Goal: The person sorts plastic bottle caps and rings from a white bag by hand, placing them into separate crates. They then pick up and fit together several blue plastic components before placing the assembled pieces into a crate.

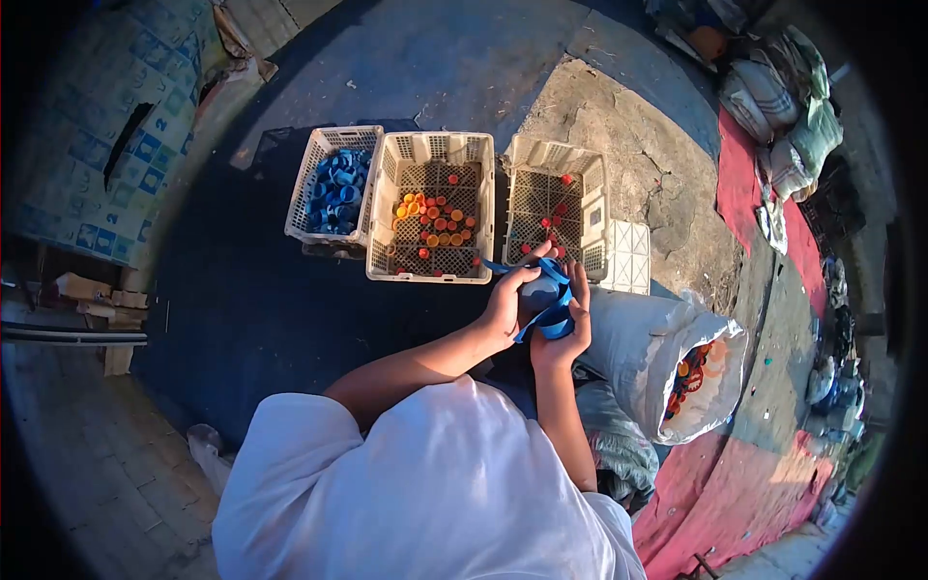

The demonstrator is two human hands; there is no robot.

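Between my two hands is a bunch of blue plastic caps (547,294), some with strips or rings hanging off them. My left hand (505,302) is closed round the bunch from the left side, its thumb over the top. From the right, my right hand (576,324) cups the same caps with curled fingers. Just beyond my hands stand a middle crate (486,193) with orange, yellow and red caps (440,220), and a right crate (597,184) with a few red caps (553,222). The left crate (300,198) holds many blue caps (338,188).
A white sack (628,333) lies at my right, its mouth showing red and orange caps (688,377). Beside the right crate is a white plastic grid piece (629,256). Stuffed bags (783,116) are piled at the far right. Patterned sheeting (106,126) hangs at the left.
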